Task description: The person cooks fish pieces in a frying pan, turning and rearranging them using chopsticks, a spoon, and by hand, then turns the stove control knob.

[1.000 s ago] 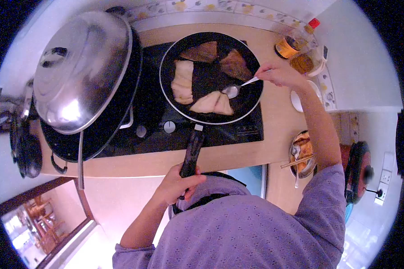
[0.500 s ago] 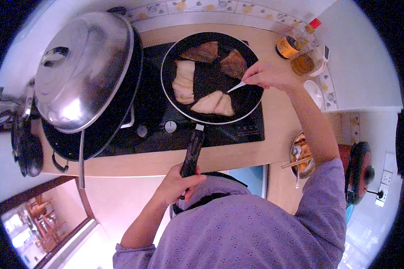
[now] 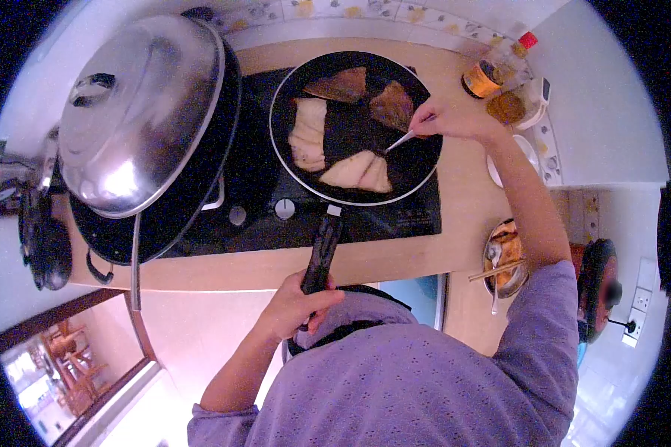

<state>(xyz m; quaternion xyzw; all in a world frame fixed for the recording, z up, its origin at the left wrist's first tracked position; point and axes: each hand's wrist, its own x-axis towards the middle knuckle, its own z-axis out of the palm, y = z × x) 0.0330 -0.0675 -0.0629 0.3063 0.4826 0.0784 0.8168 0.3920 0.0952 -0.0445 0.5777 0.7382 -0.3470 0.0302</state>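
My left hand (image 3: 298,309) is wrapped round the black handle of the frying pan (image 3: 361,134), near my waist. In the pan are two pale, layered fillet-like pieces (image 3: 308,134), one on the left and one at the front. Two browned pieces (image 3: 339,85) lie along the far side. Over the pan's right rim, my right hand (image 3: 436,119) pinches a slim, pale utensil (image 3: 400,141). Its narrow tip points down and left, close to the front pale piece (image 3: 359,173). Whether the tip touches the food or pan, I cannot tell.
A large wok with a domed metal lid (image 3: 138,112) stands left of the pan on the black cooktop (image 3: 261,223). A bottle (image 3: 482,78) and a seasoning jar (image 3: 506,106) stand back right. A metal bowl (image 3: 507,257) with chopsticks and a spoon is beside my right arm.
My right hand and the utensil have shifted slightly to the right. The whole view has moved a little. My left hand keeps its grip, and the pieces lie as before.
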